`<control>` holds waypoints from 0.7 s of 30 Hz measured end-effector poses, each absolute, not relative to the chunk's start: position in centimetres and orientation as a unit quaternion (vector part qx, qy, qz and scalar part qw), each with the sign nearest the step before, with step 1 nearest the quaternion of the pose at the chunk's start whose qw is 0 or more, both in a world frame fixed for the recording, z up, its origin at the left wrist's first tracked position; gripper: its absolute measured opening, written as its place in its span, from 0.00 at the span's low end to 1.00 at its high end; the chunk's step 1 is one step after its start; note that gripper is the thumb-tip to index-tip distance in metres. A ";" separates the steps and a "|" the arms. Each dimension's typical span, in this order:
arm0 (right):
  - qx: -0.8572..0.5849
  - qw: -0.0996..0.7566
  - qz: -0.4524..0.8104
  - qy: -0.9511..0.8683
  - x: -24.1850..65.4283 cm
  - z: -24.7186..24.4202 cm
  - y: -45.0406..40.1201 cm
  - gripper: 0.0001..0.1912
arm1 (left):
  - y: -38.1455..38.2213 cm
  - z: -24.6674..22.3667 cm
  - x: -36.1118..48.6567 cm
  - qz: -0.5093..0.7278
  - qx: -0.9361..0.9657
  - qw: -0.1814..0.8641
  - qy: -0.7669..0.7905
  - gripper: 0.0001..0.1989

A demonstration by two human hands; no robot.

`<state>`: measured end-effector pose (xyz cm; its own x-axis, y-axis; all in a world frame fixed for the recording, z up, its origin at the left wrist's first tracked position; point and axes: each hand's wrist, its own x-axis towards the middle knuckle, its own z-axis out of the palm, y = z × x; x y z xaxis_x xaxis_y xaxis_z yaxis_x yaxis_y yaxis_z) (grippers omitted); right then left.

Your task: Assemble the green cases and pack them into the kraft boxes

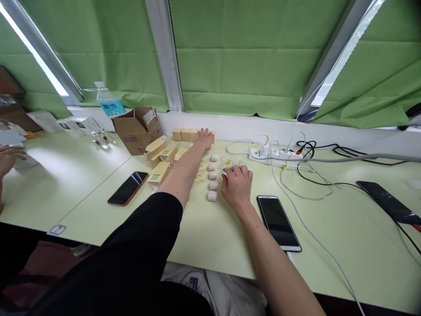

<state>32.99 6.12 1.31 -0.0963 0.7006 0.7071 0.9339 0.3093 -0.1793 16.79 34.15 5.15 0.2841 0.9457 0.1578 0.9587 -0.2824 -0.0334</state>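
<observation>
My left hand reaches to the back of the table, fingers bent over a row of small tan cardboard boxes; its grip seems to be around one of them, partly hidden. My right hand is curled beside the clear plastic pieces with yellow spots; its fingertips are pressed together, and what they hold is hidden. Just left of it stands a column of several small whitish mug-shaped pieces. Small gold-coloured hooks lie next to that column. Several opened tan boxes sit beside my left forearm.
An open brown carton and a water bottle stand at the back left. Phones lie left and right. A power strip with tangled cables occupies the back right. Another person's hand shows far left.
</observation>
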 end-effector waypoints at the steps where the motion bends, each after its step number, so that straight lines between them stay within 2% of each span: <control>1: -0.565 0.363 -0.160 -0.723 33.0 1.3 6.1 0.08 | 34.4 5.0 16.9 -0.057 -0.800 0.064 -0.594 0.46; 10: -0.572 0.351 -0.152 -0.726 33.1 1.3 6.0 0.08 | 34.5 5.2 17.9 -0.082 -0.812 0.078 -0.573 0.37; 21: -0.566 0.360 -0.150 -0.726 32.9 1.0 6.0 0.09 | 33.6 4.8 17.4 -0.080 -0.802 0.064 -0.589 0.41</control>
<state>32.91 6.03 1.00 -0.0996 0.7150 0.6920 0.9303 0.3137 -0.1902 17.38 33.64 4.81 0.2931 0.9340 0.2042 0.9546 -0.2979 -0.0076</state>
